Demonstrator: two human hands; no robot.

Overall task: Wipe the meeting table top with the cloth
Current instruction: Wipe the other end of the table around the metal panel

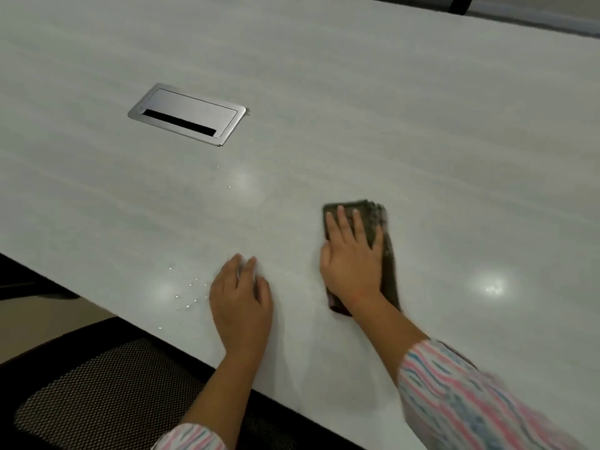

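Nearer than the cable hatch (188, 113) and to its right, the right hand (352, 264) presses the cloth (388, 251) flat on the table (389, 108) with spread fingers. The left hand (242, 300) rests beside it, fingers together. Droplets (229, 186) just before the hatch could be swept into its slot.

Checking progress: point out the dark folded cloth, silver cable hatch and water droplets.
dark folded cloth (373, 210): head view, far right corner.
silver cable hatch (194, 107): head view, lid centre.
water droplets (190, 295): head view, near cluster.

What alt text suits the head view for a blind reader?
A person's right hand presses a dark cloth flat on a pale meeting table; the left hand rests beside water droplets, a metal cable hatch beyond.
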